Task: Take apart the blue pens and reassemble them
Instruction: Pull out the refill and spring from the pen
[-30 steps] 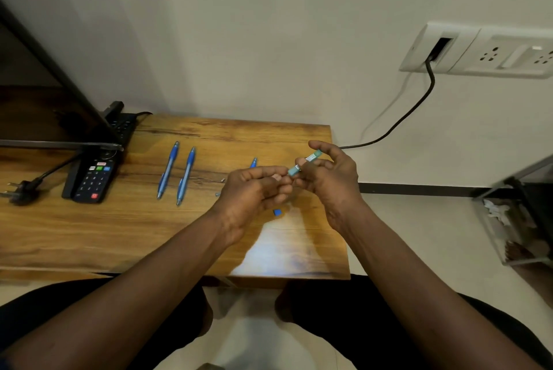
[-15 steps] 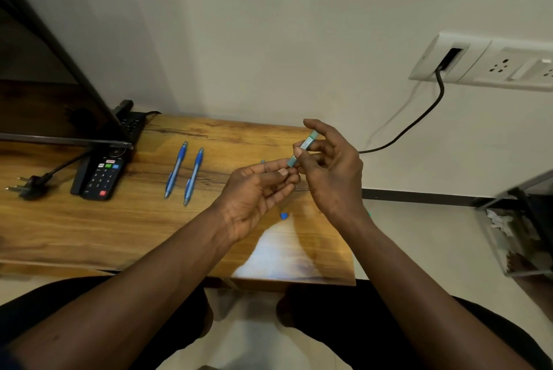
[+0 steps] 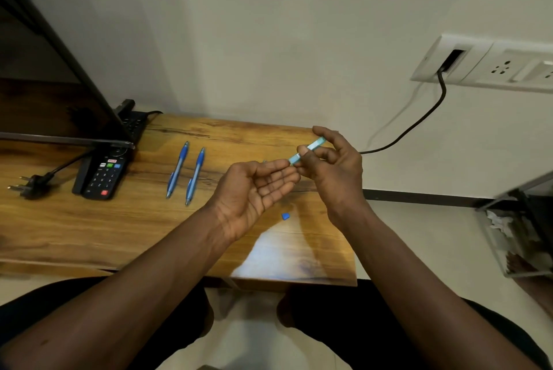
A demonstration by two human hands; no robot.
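Slippage looks likely — right hand (image 3: 338, 173) pinches the pen barrel (image 3: 311, 147), left hand (image 3: 254, 190) lies slack and empty — a fumble could drop it.

Two pens (image 3: 178, 170) on table (image 3: 89, 229), remote (image 3: 103, 175) left of them

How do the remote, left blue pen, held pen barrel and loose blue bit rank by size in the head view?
Largest first: remote, left blue pen, held pen barrel, loose blue bit. The right hand hides part of the barrel.
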